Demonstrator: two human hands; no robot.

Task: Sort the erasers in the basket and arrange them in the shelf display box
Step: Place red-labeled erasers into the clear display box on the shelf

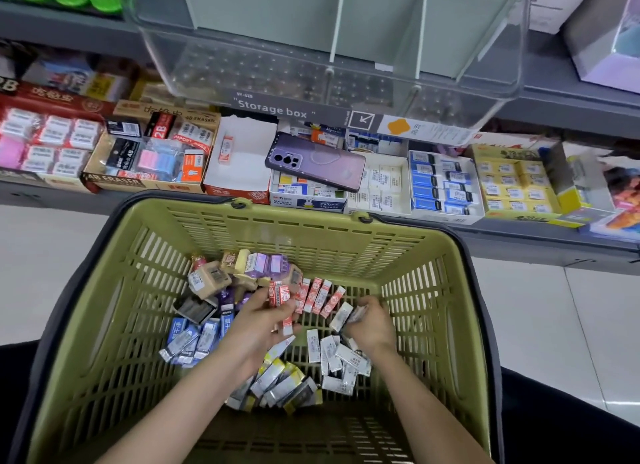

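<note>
Both hands are down in the olive-green slatted plastic basket (pixel 304 218).

- Left hand (pixel 258 325): fingers curled round a small stack of red-and-white wrapped erasers (pixel 278 294); I can't count how many.
- Right hand (pixel 370 328): fingers curled tight on what looks like one pale wrapped eraser (pixel 356 314), though it is partly hidden.
- Rest of the stock lies on the basket floor in rough colour heaps. A loose red-and-white row (pixel 320 295) sits just beyond my left fingers, blue-sleeved erasers (pixel 194 339) to the left, and white-sleeved erasers (pixel 332 356) under my right wrist.
- Likely target: the open white cardboard display box with a red front (pixel 242 159) on the lower shelf. It holds a single red-and-white eraser (pixel 225 149).

Risks as I judge them:

1. The stack in my left hand is uneven, with one piece hanging low. Taking on more before lifting could let the lower ones slip out and fall into another colour's heap, so the sort would need redoing.
2. The heaps touch at their edges. Raking with the right hand could drag white pieces into the red row.
3. The purple smartphone (pixel 315 160) lies tilted across the neighbouring box, just beside the target. A careless reach to the shelf could knock it off.
4. The neighbouring shelf boxes hold erasers with similar wrappers, so a misplaced piece would be hard to spot.
</note>
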